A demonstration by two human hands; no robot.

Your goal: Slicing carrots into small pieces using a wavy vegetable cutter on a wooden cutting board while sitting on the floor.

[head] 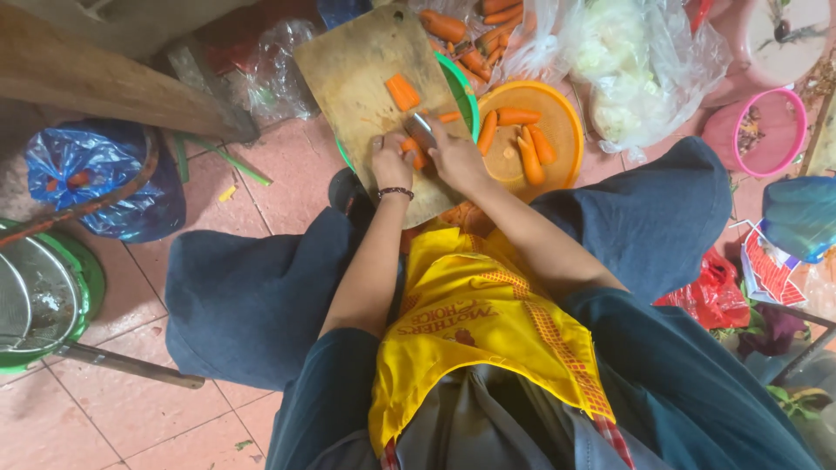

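Observation:
A wooden cutting board (357,70) lies across a green bowl (464,87) on the floor in front of my knees. My left hand (391,162) presses an orange carrot piece (411,150) against the board. My right hand (453,155) grips a knife (423,129) whose blade rests on that carrot. Cut carrot chunks (402,90) lie higher up on the board. An orange plate (566,130) to the right holds several peeled carrots (531,157).
A clear bag of carrots (475,35) and a bag of pale cabbage (623,61) sit beyond the plate. Pink bowls (766,130) stand at right, a blue plastic bag (104,178) and a metal strainer (39,296) at left. A wooden plank (104,87) slants at upper left.

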